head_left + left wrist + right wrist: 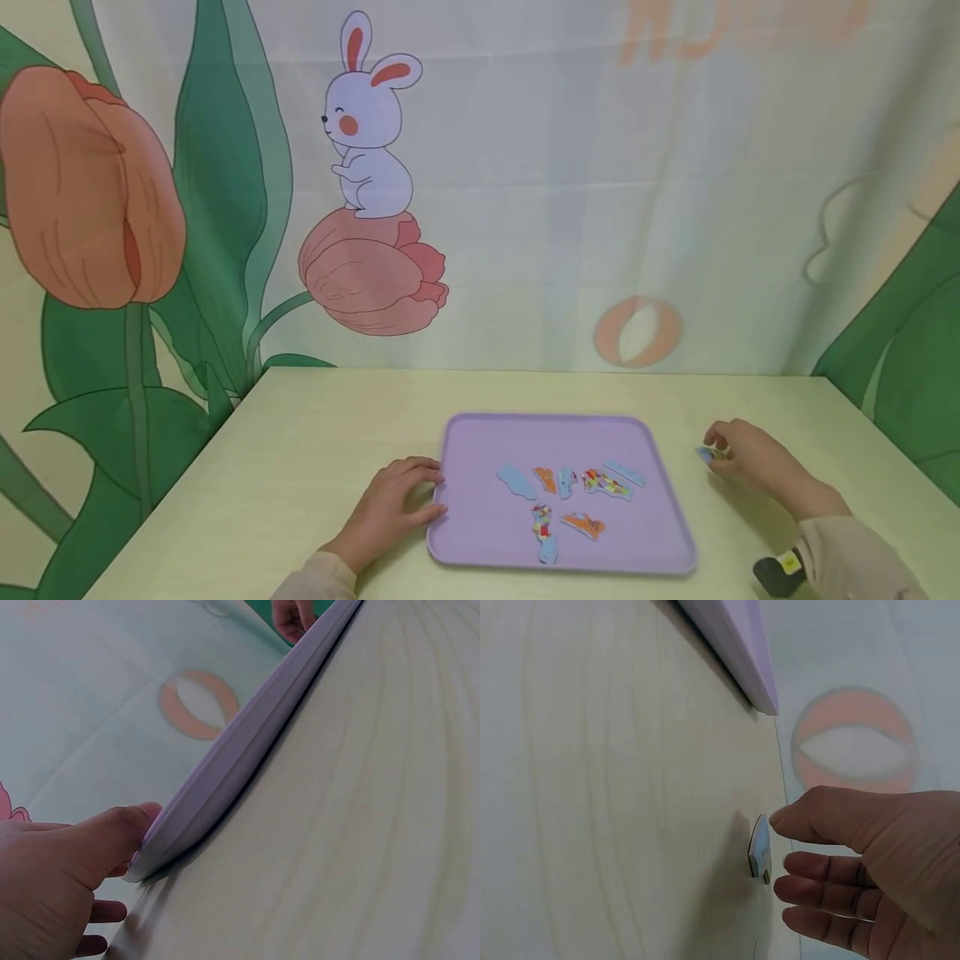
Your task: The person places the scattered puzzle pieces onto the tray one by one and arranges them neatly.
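On a purple tray (480, 533) lie several puzzle pieces, including a pale blue piece (516, 482), an orange piece (583, 525) and a colourful piece (607, 483). My left hand (396, 500) rests its fingertips and thumb against the tray's left edge; in the left wrist view the thumb (124, 825) touches the rim. Right of the tray, my right hand (742, 454) is low over the table at a small blue puzzle piece (703, 454). In the right wrist view, thumb and fingers are spread apart just beside that blue piece (760, 847), with a small gap showing.
The pale wooden table (337, 417) carries the tray. A curtain (525, 167) printed with a rabbit and tulips hangs behind it. A black device with a yellow label (780, 573) sits at the right wrist by the sleeve.
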Action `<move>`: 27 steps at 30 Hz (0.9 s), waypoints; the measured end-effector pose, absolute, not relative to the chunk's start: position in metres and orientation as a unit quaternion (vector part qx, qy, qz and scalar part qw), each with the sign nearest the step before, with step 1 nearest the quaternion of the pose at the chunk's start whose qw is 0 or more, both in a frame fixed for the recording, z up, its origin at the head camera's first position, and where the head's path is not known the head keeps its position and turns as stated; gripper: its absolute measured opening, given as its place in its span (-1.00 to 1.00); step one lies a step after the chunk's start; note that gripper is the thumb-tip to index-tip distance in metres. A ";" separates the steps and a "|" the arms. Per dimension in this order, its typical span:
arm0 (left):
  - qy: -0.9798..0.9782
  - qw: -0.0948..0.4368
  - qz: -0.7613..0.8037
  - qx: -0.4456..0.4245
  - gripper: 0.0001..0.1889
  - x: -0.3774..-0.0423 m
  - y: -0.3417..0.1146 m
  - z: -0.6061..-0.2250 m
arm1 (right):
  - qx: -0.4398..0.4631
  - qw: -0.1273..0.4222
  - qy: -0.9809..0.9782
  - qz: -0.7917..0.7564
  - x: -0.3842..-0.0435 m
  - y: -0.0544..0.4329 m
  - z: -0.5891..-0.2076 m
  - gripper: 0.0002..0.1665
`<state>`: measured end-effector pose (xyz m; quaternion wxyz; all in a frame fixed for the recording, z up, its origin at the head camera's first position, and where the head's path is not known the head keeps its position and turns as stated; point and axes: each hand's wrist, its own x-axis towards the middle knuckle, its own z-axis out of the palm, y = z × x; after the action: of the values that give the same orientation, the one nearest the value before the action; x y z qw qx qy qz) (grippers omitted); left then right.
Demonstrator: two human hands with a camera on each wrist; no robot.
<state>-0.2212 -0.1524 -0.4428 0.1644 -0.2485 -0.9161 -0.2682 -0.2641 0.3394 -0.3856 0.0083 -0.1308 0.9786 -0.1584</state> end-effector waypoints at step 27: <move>-0.917 0.166 -0.265 -0.249 -0.70 -0.221 -0.153 -0.443 | -0.122 0.009 0.986 -0.113 -0.273 0.346 -0.394 -0.70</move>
<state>-0.2209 -0.1528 -0.4428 0.1663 -0.2486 -0.9165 -0.2654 -0.2729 0.3458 -0.3940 0.0092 -0.1217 0.9860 -0.1135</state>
